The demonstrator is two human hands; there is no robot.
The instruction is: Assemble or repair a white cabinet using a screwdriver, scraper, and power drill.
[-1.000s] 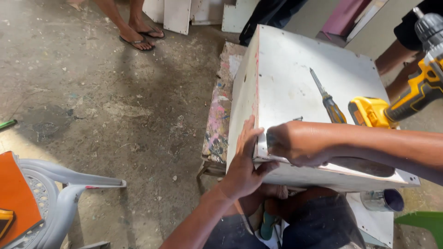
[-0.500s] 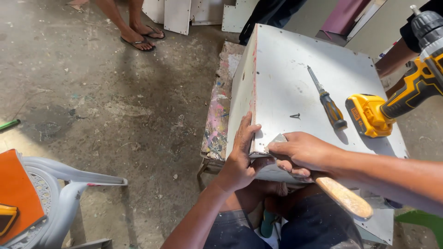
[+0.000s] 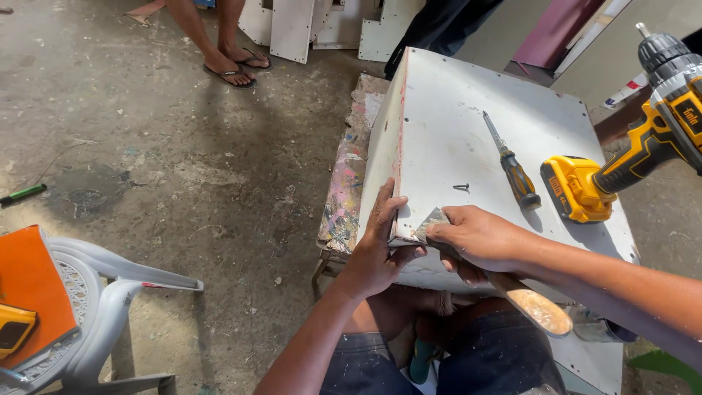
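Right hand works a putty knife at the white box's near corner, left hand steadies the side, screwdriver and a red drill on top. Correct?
Not quite: the head view shows the drill is yellow and black, not red. The rest stands.

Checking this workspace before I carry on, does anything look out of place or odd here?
A loose screw lies on the white box beside the screwdriver, free to roll off. The yellow drill sits near the box's right edge.
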